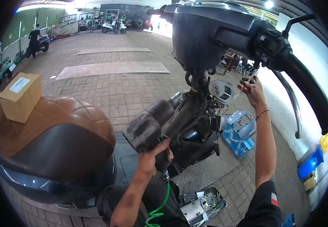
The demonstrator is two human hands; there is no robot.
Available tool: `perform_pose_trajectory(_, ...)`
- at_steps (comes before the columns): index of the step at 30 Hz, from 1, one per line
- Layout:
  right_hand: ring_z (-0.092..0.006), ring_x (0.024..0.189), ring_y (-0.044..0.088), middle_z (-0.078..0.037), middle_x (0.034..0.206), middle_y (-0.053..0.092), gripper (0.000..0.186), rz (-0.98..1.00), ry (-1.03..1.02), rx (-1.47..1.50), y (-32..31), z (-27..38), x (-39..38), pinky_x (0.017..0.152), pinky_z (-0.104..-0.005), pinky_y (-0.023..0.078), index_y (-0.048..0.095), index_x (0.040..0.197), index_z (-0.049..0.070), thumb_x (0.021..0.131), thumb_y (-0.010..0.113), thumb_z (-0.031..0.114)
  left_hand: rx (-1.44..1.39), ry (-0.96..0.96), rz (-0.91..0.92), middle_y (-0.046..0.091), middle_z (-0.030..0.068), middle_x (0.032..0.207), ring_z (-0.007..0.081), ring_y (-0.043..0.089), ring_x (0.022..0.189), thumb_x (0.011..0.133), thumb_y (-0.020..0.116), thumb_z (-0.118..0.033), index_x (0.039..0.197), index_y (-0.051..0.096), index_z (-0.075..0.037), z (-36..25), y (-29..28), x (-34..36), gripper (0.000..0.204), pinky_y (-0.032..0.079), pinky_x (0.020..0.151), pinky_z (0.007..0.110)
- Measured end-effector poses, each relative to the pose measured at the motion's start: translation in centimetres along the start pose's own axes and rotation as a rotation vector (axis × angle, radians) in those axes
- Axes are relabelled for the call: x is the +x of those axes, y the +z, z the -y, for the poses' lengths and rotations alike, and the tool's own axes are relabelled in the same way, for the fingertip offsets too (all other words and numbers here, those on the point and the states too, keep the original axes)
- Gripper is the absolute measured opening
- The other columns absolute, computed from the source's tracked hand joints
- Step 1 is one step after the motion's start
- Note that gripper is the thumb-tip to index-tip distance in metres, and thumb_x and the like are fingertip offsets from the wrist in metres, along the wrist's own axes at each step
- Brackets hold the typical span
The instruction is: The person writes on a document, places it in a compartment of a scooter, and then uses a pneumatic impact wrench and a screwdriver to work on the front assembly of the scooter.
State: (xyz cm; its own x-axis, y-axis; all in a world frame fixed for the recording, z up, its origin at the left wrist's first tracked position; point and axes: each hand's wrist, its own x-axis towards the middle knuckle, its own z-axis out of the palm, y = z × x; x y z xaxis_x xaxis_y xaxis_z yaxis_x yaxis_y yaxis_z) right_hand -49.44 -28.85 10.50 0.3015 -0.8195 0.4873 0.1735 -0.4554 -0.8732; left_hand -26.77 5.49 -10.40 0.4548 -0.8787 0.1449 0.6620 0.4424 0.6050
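Note:
My left hand is wrapped round the grip of a worn black air impact wrench. The wrench's nose points up and away, beside the scooter's bare steering column. From the base of its grip runs a coiled green air hose. Raised on the right, my right hand pinches a slim screwdriver with a see-through handle. Its upper end reaches close under the switch housing of the scooter's handlebar; whether it touches cannot be made out.
A cardboard box rests on the brown and black scooter seat at left. Removed grey panels lie on a blue crate. Metal parts are on the floor near me. A brake lever hangs beside the right wall.

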Motion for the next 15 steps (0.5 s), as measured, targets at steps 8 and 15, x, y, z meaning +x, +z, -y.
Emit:
perform_pose_trajectory(8,-0.0297,0.104,0.068,-0.02,0.116,0.062,0.036,0.141,-0.099,0.336,3.6,0.8,5.9,0.085,-0.0447,0.065,0.042,0.128,-0.001,0.094,0.054,-0.007,-0.018,-0.066,-0.018,0.062,0.0102,0.067,0.023,0.06,0.053,0.09,0.069,-0.012,0.103,0.062,0.003,1.1,-1.2,0.1,0.021,0.049,0.06,0.04)
perform_pose_trajectory(15,-0.0293,0.107,0.067,-0.018,0.116,0.06,0.03,0.233,-0.033,0.35,7.1,-3.2,5.3,0.088,-0.0472,0.064,0.045,0.119,-0.001,0.092,0.057,-0.01,-0.001,-0.053,-0.068,0.06,0.0099,0.067,0.0238,0.059,0.053,0.09,0.068,-0.012,0.104,0.06,0.003,1.5,-1.5,0.3,0.022,0.048,0.061,0.042)
